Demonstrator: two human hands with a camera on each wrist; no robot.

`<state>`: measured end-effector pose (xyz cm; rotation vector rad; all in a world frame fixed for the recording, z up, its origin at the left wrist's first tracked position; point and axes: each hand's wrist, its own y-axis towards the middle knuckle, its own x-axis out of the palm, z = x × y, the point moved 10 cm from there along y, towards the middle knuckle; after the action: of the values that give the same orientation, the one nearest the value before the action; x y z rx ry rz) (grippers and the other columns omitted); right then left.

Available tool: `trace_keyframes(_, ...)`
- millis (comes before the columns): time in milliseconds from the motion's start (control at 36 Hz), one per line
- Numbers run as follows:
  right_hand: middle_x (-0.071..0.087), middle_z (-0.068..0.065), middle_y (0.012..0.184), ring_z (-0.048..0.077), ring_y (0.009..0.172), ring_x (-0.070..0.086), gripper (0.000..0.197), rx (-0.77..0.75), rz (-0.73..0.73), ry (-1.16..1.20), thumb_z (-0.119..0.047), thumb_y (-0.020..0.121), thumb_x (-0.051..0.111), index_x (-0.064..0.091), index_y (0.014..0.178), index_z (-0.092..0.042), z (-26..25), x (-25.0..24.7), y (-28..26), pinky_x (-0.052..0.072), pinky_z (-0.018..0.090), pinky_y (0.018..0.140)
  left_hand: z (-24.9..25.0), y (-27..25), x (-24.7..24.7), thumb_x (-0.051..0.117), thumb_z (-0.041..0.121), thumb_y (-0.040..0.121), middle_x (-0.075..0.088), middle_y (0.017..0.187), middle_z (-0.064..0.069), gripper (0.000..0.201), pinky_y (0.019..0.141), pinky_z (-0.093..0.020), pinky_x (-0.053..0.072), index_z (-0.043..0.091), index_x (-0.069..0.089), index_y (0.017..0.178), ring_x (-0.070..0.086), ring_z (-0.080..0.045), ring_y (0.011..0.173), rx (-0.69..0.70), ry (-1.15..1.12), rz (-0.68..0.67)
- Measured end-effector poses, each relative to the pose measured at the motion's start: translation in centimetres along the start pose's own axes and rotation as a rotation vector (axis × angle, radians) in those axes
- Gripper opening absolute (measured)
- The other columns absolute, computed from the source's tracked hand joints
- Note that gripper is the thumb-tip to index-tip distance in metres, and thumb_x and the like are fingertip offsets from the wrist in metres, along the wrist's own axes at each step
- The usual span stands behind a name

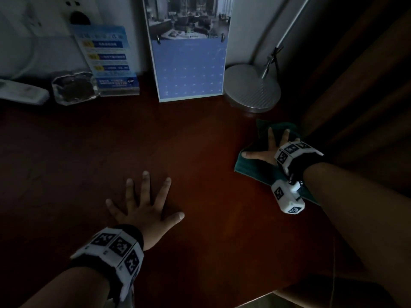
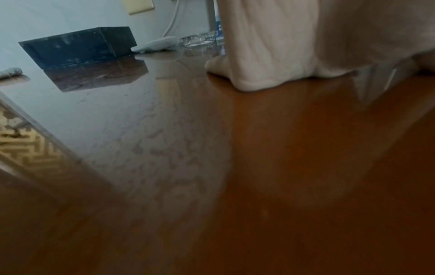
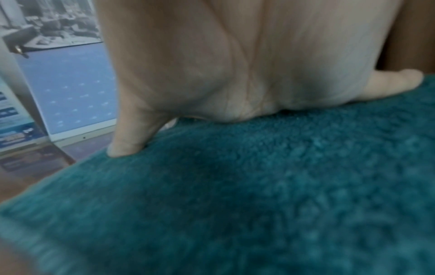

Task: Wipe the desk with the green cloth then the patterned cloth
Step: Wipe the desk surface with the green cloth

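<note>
While right hand (image 1: 265,152) presses green cloth (image 1: 251,167) (fingers (image 1: 270,134) spread), left hand (image 1: 145,207) flat on desk (image 1: 200,152); leaflet (image 1: 109,61) text unreadable.

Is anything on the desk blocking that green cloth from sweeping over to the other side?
Only the left hand, lying flat on the desk in the middle. The right hand presses the green cloth near the lamp base; other items stand along the back wall.

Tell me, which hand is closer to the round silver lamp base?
The right hand. It presses the green cloth just in front of the lamp base; the left hand lies flat farther away.
</note>
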<state>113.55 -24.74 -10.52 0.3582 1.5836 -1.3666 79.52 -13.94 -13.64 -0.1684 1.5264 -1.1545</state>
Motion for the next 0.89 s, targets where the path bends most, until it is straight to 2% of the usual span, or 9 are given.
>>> trace_keyframes(194, -0.027, 0.006, 0.155, 0.045, 0.14, -0.018, 0.127, -0.075, 0.023, 0.024, -0.1, 0.043, 0.031, -0.018, 0.145, -0.043, -3.1, 0.1, 0.7, 0.0, 0.065, 0.111, 0.1, -0.1, 0.0, 0.02, 0.081, 0.079, -0.059, 0.124, 0.009, 0.08, 0.103, -0.069, -0.012, 0.053, -0.037, 0.128, -0.042, -0.031, 0.132, 0.006, 0.004, -0.009)
trace_keyframes(306, -0.029, 0.004, 0.154, 0.044, 0.14, -0.021, 0.132, -0.116, 0.025, 0.017, -0.101, 0.031, 0.021, -0.017, 0.144, -0.045, -4.3, 0.7, 0.8, 0.001, 0.068, 0.109, 0.1, 0.0, 0.0, 0.021, 0.081, 0.079, -0.059, 0.123, 0.009, 0.081, 0.103, -0.069, -0.012, 0.054, -0.038, 0.128, -0.043, -0.031, 0.131, 0.008, 0.004, -0.01)
trace_keyframes(389, -0.031, 0.001, 0.154, 0.042, 0.14, -0.021, 0.122, -0.141, 0.04, 0.015, -0.101, 0.041, 0.022, -0.017, 0.143, -0.048, -4.7, 1.0, 0.7, 0.003, 0.069, 0.108, 0.1, 0.1, 0.0, 0.021, 0.081, 0.078, -0.059, 0.123, 0.009, 0.082, 0.102, -0.069, -0.012, 0.053, -0.037, 0.129, -0.043, -0.031, 0.131, 0.009, 0.007, -0.009)
trace_keyframes(528, -0.032, -0.005, 0.153, 0.04, 0.14, -0.023, 0.123, -0.168, 0.066, 0.04, -0.103, 0.032, 0.013, -0.019, 0.139, -0.054, -4.4, 1.5, 0.7, 0.003, 0.07, 0.107, 0.1, 0.0, 0.0, 0.021, 0.082, 0.078, -0.058, 0.126, 0.008, 0.082, 0.103, -0.069, -0.011, 0.053, -0.038, 0.129, -0.042, -0.031, 0.132, 0.009, 0.01, -0.014)
trace_keyframes(667, -0.026, -0.005, 0.156, 0.039, 0.141, -0.02, 0.098, -0.142, 0.117, 0.063, -0.096, 0.06, 0.022, -0.014, 0.141, -0.054, -3.6, 0.8, 0.8, 0.003, 0.068, 0.109, 0.1, 0.0, 0.0, 0.02, 0.082, 0.078, -0.057, 0.131, 0.007, 0.081, 0.103, -0.069, -0.011, 0.054, -0.039, 0.126, -0.041, -0.031, 0.132, 0.003, 0.013, -0.018)
trace_keyframes(806, -0.024, 0.0, 0.156, 0.043, 0.141, -0.016, 0.083, -0.117, 0.11, 0.034, -0.087, 0.074, 0.024, -0.01, 0.142, -0.054, -2.2, -0.1, 1.4, 0.002, 0.063, 0.112, 0.1, 0.0, -0.1, 0.021, 0.082, 0.078, -0.054, 0.137, 0.005, 0.081, 0.104, -0.069, -0.011, 0.054, -0.04, 0.122, -0.042, -0.031, 0.132, 0.004, 0.009, -0.014)
trace_keyframes(833, -0.025, 0.001, 0.156, 0.045, 0.141, -0.017, 0.075, -0.136, 0.097, -0.009, -0.082, 0.08, 0.025, -0.008, 0.141, -0.056, -2.2, 0.0, 1.4, 0.001, 0.064, 0.112, 0.0, -0.1, -0.1, 0.021, 0.082, 0.078, -0.055, 0.136, 0.006, 0.081, 0.104, -0.069, -0.011, 0.054, -0.04, 0.123, -0.042, -0.031, 0.132, 0.003, 0.008, -0.015)
trace_keyframes(889, -0.025, 0.0, 0.156, 0.046, 0.14, -0.018, 0.068, -0.132, 0.103, -0.057, -0.082, 0.081, 0.02, -0.004, 0.14, -0.059, -1.5, -0.5, 2.0, 0.0, 0.066, 0.11, 0.1, -0.1, -0.1, 0.021, 0.082, 0.078, -0.057, 0.131, 0.007, 0.082, 0.104, -0.069, -0.011, 0.054, -0.04, 0.124, -0.042, -0.031, 0.131, 0.006, 0.009, -0.02)
